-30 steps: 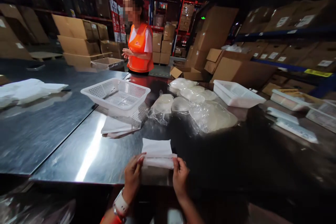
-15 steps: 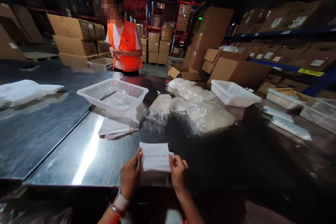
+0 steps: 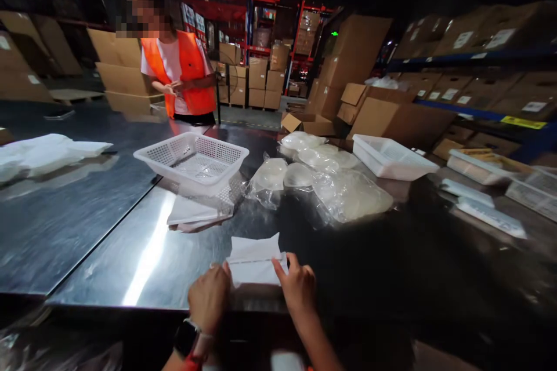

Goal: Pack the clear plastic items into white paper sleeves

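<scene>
So both hands have slid down: left hand [image 3: 209,295] and right hand [image 3: 298,287] now pinch the white sheet [image 3: 255,264] at its near edge on the table [image 3: 130,255], top flap lifted

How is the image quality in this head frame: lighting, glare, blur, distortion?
Head view: dim overall, with the far shelves nearly black; a bright glare streak runs down the steel table. The left hand and right hand on the white folded sheet are lit and fairly sharp. The right edge smears, and wide-angle bending curves the table edges; the white basket reads clearly.
</scene>
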### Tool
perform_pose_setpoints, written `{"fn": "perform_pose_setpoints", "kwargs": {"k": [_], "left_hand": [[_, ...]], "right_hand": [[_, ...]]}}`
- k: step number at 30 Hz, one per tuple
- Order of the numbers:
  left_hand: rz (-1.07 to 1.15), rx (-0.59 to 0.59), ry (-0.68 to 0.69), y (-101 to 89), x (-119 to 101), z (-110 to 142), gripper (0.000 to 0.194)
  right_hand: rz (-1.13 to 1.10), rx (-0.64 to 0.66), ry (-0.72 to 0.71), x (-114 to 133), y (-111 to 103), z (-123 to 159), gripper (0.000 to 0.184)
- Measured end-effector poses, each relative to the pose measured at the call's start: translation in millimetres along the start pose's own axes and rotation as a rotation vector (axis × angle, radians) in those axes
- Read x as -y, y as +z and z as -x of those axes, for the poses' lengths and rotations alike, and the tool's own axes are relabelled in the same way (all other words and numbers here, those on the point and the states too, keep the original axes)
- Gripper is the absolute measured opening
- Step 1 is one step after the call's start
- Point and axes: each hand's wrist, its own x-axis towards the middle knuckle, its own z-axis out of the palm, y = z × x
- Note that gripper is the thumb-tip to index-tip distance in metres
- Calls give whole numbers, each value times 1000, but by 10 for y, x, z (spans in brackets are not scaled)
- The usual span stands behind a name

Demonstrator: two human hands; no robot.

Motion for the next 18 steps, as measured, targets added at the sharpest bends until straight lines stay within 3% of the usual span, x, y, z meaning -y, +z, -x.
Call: {"fn": "perform_pose_setpoints", "kwargs": {"k": [2, 6, 9, 13, 15, 18], "left_hand": [[-129, -45, 78, -50, -61, 7, 40], [-84, -235, 601, 111, -258, -90, 43], [12, -191, 759, 333, -357, -209, 38], [118, -153, 642, 569, -329, -297, 41], [266, -162, 496, 663, -278, -346, 45], [660, -113, 257, 747, -225, -469, 54]], "right_hand": [[7, 14, -31, -14, 4, -9, 59], [-7, -5, -35, -32, -13, -32, 52], [-70, -92, -129, -16, -9, -63, 41], [-258, -25, -369, -7, 214, -52, 58], [-359, 35, -276, -23, 415, -14, 60], [-606, 92, -7, -37, 675, 35, 54]]}}
